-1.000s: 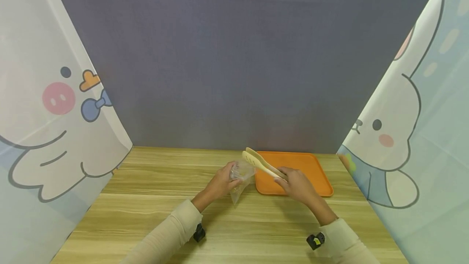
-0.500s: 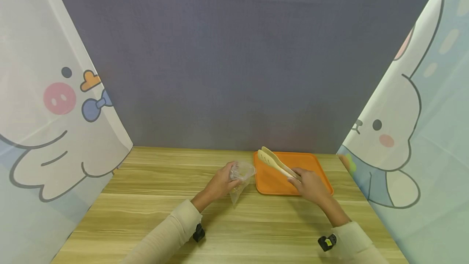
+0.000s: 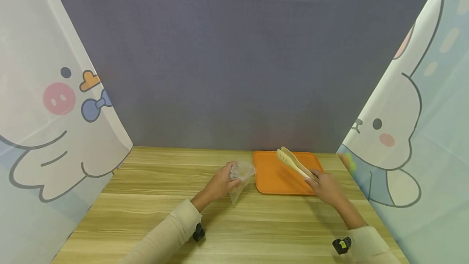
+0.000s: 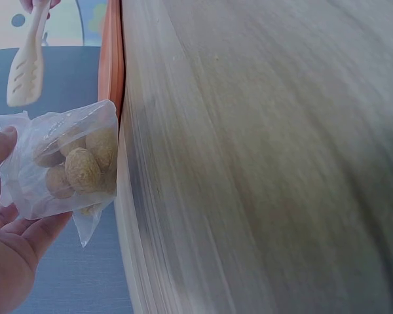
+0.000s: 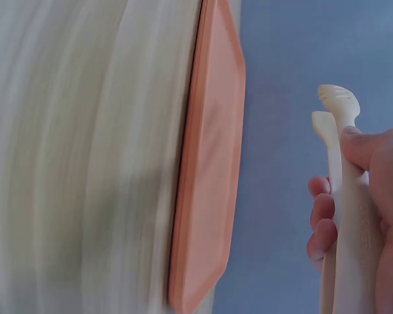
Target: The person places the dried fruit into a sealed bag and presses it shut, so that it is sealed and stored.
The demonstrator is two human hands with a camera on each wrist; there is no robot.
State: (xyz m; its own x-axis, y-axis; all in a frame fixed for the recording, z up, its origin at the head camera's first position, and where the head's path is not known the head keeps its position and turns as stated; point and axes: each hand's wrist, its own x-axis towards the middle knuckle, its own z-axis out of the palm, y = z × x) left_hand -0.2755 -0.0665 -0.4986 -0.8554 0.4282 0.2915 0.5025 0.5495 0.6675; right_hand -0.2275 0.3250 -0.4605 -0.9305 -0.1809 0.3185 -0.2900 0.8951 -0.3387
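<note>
My left hand [image 3: 221, 181] holds a clear plastic bag [image 3: 239, 182] upright by its open rim, left of the tray. In the left wrist view several round brown walnuts [image 4: 84, 169] lie in the bottom of the bag. My right hand [image 3: 327, 187] grips a pair of cream slotted tongs [image 3: 294, 164] over the right part of the orange tray [image 3: 271, 180]. The tongs' tips point away to the back left and stand slightly apart, with nothing between them in the right wrist view. No items show on the visible part of the tray.
The tray lies on a wood-grain table [image 3: 161, 186] near its back edge. A grey cloth wall [image 3: 234, 72] rises behind. Cartoon-printed panels, a duck panel [image 3: 55, 133] and a rabbit panel [image 3: 395, 141], stand at the two sides.
My right hand has moved to the right with the tongs, from beside the bag's mouth to over the tray. My left hand and the bag have stayed in place.
</note>
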